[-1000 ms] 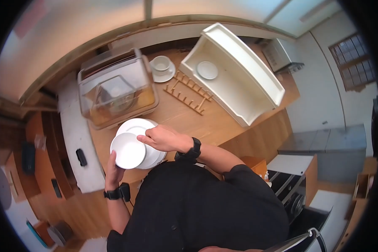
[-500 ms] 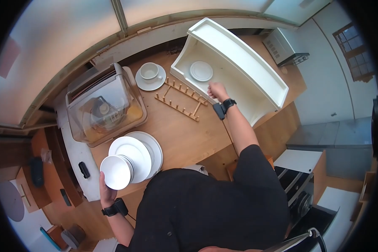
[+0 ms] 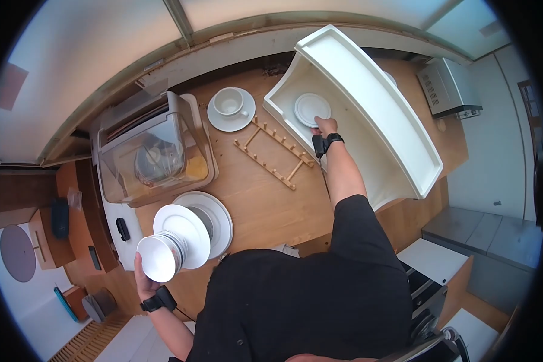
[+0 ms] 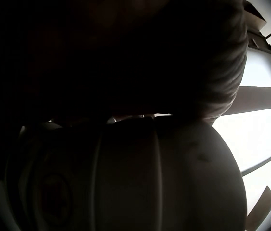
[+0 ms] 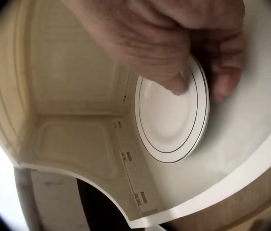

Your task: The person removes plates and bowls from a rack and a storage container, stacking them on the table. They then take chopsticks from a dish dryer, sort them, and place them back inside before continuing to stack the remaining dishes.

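My left hand (image 3: pixel 145 282) holds a tilted stack of white bowls (image 3: pixel 158 258) near the table's front left, thumb up beside the rim. Dark bowl sides (image 4: pixel 126 178) fill the lower left wrist view, with the hand in shadow above them. Behind the bowls, and overlapped by them, is a white plate (image 3: pixel 193 226), with a larger white plate (image 3: pixel 225 223) beyond. Inside the cream plastic bin, my right hand (image 3: pixel 327 126) pinches the rim of a small white plate (image 5: pixel 164 115) with dark ring lines. The thumb lies on its face and the fingers are behind the edge.
The cream bin (image 3: pixel 377 99) spans the right of the table. A wooden dish rack (image 3: pixel 271 154) lies mid-table, near a white cup (image 3: pixel 229 101) on a saucer (image 3: pixel 247 123). A clear-fronted plastic box (image 3: pixel 145 163) stands at left, and a toaster oven (image 3: pixel 449 87) at far right.
My right hand has left the bowls, reached right into the bin and taken the small plate's rim. My left hand has moved slightly toward the body, with the bowl stack tilted further.
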Motion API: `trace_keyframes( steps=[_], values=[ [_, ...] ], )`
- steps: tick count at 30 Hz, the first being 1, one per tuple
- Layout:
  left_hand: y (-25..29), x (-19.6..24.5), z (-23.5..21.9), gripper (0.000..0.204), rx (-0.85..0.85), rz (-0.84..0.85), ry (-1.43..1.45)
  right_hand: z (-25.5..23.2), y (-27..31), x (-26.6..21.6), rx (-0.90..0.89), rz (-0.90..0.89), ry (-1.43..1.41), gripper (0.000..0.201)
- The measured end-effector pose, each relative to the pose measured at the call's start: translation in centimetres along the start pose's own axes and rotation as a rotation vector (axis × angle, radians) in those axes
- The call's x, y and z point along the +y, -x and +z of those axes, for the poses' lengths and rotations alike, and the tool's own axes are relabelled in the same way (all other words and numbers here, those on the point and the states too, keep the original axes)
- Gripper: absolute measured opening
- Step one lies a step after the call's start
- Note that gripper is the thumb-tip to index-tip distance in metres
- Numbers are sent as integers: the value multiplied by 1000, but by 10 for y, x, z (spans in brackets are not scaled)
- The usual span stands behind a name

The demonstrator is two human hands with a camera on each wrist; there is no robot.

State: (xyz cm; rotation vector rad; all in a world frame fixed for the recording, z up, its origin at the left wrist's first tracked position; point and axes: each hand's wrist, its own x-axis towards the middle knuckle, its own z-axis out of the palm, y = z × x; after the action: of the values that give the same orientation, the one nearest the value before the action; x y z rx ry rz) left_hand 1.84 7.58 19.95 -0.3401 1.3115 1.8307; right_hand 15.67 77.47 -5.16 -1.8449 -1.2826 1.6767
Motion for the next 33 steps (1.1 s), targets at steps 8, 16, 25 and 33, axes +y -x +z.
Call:
trace_keyframes(
  steps=[8,16,25,33],
  values=[
    [0,0,1,68,94,9,-52,-16,-5,12,-15,-83,-126,32],
    [-4,3,-2,57,35,54,-97,-47,10,24,112,-186,-25,32],
    [-2,5,2,67,-126,86,-147,-91,100,20,-172,-249,-41,28],
    [-8,5,-7,73,-246,51,-152,-57,317,4,-558,-362,113,31]
  ],
)
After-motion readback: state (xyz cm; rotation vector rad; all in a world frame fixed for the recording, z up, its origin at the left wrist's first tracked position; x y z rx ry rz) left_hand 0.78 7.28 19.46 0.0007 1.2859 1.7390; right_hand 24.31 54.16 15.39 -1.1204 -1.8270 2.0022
